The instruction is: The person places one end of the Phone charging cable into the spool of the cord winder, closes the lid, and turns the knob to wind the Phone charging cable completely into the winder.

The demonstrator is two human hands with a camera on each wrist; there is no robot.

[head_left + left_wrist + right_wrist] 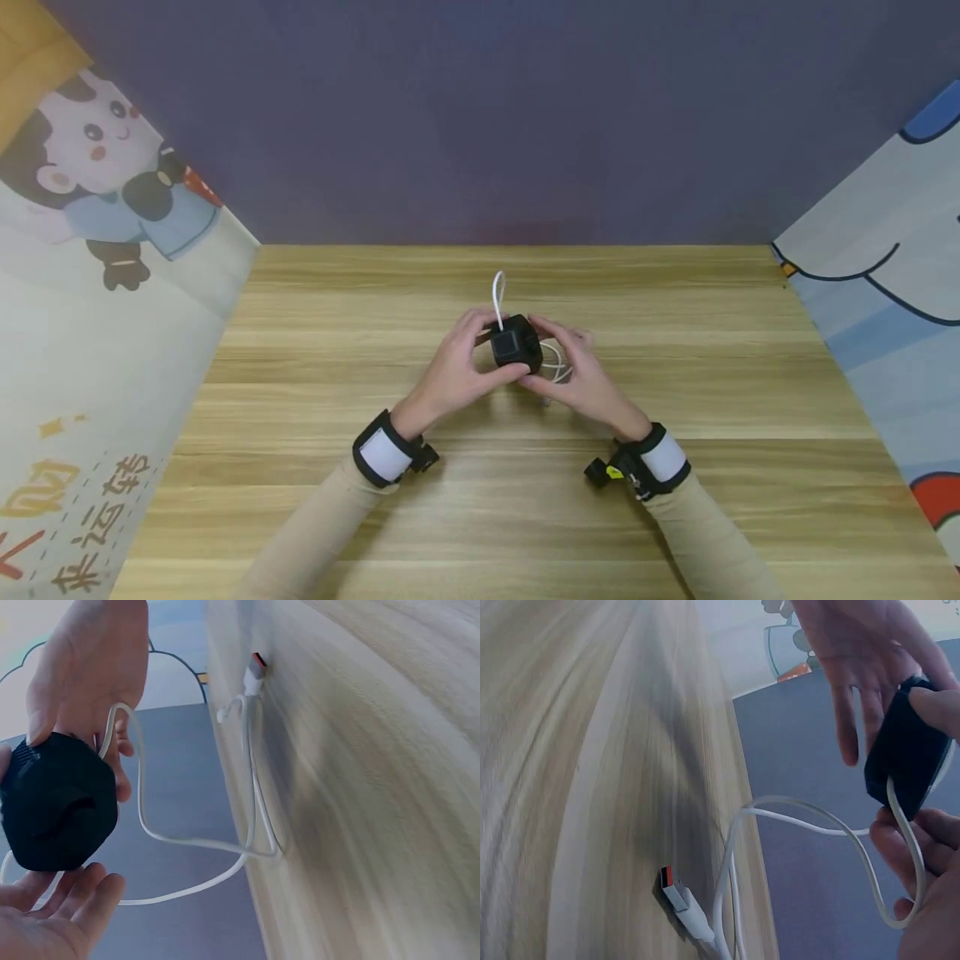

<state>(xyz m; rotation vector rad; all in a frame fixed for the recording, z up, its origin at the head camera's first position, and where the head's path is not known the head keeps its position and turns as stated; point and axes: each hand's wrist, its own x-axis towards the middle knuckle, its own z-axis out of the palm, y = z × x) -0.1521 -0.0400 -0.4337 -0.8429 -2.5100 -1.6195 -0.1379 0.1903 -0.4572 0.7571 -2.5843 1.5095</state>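
Note:
A small black block-like case, with a squarish dark panel on one face, is held up over the table between both hands. My left hand holds its left side, thumb along the near edge. From the other side my right hand grips it between thumb and fingers. A white USB cable loops up above the case. More of the cable hangs in loose bends by the right hand. In the right wrist view, the cable enters the case; its USB plug, orange inside, hangs close to the tabletop.
The light wood-grain table spreads under both hands. A plain dark blue-grey wall stands at its back edge. Panels with cartoon prints flank it, a figure on the left. Both wrists wear black straps with small cameras.

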